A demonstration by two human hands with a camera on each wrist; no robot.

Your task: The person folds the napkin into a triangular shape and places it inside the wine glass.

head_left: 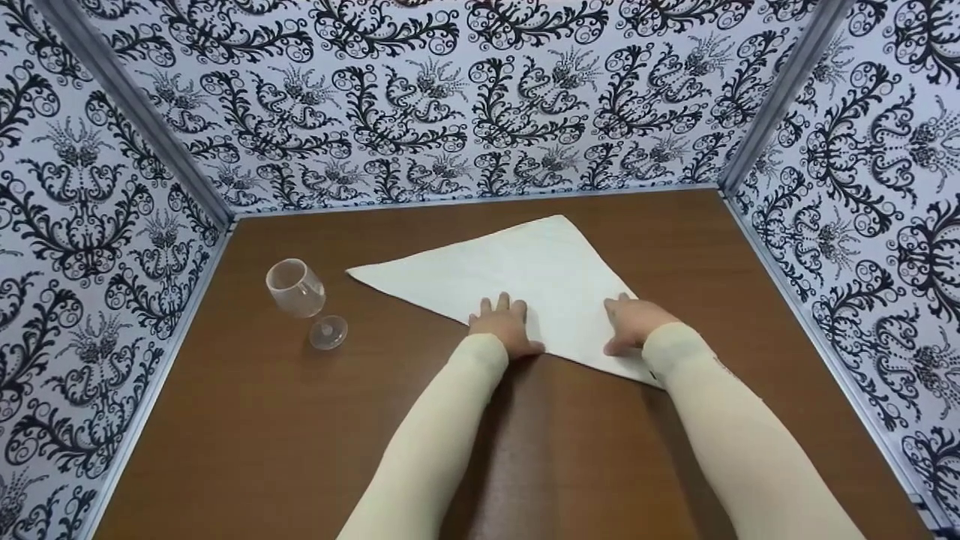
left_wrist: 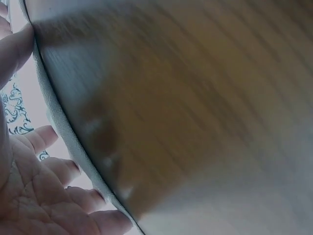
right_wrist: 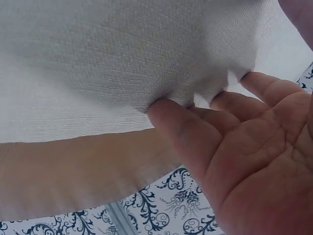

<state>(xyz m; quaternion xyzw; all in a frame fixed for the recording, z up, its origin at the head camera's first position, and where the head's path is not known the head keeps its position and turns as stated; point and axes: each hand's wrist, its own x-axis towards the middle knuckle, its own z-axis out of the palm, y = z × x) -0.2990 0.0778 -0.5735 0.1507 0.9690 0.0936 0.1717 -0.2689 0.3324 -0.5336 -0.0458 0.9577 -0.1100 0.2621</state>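
Observation:
A white cloth napkin (head_left: 517, 262), folded to a triangle, lies flat on the brown table (head_left: 315, 435). My left hand (head_left: 504, 326) rests on its near edge with fingers spread and the thumb along that edge. In the left wrist view its fingertips touch the napkin's rim (left_wrist: 73, 132). My right hand (head_left: 637, 322) presses on the napkin's right part, near the right corner. From the right wrist, the fingertips of this hand (right_wrist: 254, 152) dent the woven cloth (right_wrist: 122, 58); no fold is seen pinched between them.
A clear wine glass (head_left: 298, 289) stands upright on the table, left of the napkin. Patterned black-and-white panels (head_left: 420, 105) with grey metal corner posts (head_left: 780, 97) enclose the table at the back and both sides.

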